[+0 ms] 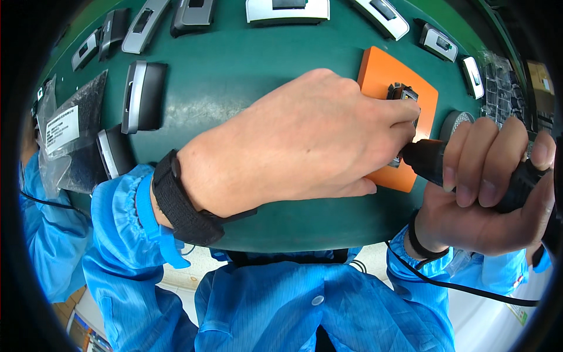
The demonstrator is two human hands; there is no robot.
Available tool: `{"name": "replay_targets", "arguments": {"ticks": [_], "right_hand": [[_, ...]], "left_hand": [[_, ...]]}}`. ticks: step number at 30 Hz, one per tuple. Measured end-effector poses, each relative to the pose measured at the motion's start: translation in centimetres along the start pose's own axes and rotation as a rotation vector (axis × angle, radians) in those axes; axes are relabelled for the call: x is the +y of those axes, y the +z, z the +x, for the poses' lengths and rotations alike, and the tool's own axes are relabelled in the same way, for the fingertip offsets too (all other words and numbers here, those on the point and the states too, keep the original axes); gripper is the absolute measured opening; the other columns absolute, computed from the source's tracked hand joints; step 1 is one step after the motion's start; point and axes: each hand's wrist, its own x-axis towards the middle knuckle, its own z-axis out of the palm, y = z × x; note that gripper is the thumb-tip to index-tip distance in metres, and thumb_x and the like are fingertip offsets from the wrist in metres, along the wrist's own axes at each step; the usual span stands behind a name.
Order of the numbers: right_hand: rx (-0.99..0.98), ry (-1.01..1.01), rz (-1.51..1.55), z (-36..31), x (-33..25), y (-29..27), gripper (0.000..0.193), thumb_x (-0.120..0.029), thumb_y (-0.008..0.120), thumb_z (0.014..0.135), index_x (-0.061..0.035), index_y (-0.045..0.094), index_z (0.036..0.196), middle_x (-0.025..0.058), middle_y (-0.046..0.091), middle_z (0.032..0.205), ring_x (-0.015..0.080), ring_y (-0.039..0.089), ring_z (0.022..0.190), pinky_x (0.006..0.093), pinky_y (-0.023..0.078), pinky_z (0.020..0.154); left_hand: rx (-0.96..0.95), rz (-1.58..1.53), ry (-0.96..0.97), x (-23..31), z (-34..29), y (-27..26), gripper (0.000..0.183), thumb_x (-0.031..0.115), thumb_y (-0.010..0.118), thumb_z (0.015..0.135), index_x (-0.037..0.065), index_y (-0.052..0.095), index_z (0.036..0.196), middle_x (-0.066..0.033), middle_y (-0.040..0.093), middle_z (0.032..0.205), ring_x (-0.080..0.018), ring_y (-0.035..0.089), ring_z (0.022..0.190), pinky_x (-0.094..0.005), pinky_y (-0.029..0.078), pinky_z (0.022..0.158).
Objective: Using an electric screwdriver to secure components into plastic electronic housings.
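The left hand's (pixel 311 138) fingers bend over a device (pixel 400 92) on an orange pad (pixel 374 73), toward the tabletop's (pixel 234 56) right edge; any pinch is hidden. The device's long axis runs roughly near edge to far. The right hand (pixel 481 196) clasps a black tool (pixel 427 162), nose leftward. The left-edge bag's (pixel 88 126) white label (pixel 63 129) is too small to read.

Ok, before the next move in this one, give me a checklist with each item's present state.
1. Right hand gripping the black handheld tool: ok, fingers wrapped around it.
2. Tool tip seated on the small dark part: cannot tell, the left hand blocks the view.
3. Left hand holding that part firmly: cannot tell, its fingers cover much of it.
4. Part on the orange pad: ok.
5. Black cable clear of the pad: ok, it runs below the right wrist.
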Motion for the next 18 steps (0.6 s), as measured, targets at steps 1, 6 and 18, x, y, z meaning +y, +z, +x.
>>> {"name": "replay_targets", "arguments": {"ticks": [1,6,18], "right_hand": [[-0.002,0.003,0.005,0.0,0.0,0.0,0.024,-0.028,0.041,0.105,-0.0065,0.047,0.112,0.0026,0.046,0.066,0.0136,0.041,0.049,0.0287,0.039,0.048],[-0.006,-0.033,-0.054,-0.1,0.4,-0.1,0.024,-0.032,0.036,0.103,-0.0108,0.047,0.105,-0.0003,0.044,0.065,0.0086,0.038,0.047,0.0246,0.038,0.048],[0.263,-0.206,0.067,-0.4,-3.6,-1.2,0.026,-0.031,0.049,0.100,-0.0059,0.047,0.103,0.0014,0.047,0.064,0.0113,0.042,0.048,0.0280,0.041,0.046]], "left_hand": [[0.000,-0.001,-0.002,0.0,-0.1,0.1,0.036,0.023,0.084,0.067,0.002,0.066,0.089,-0.0046,0.061,0.091,-0.0276,0.067,0.069,-0.0375,0.054,0.059],[-0.133,0.049,-0.005,0.0,0.0,-0.4,0.054,0.031,0.082,0.068,0.000,0.063,0.107,-0.0044,0.059,0.115,-0.0252,0.066,0.080,-0.0347,0.054,0.059],[-0.262,0.113,-0.061,0.3,0.7,-2.9,0.042,0.021,0.074,0.075,0.004,0.059,0.110,-0.0037,0.062,0.108,-0.0276,0.066,0.076,-0.0394,0.050,0.057]]}}
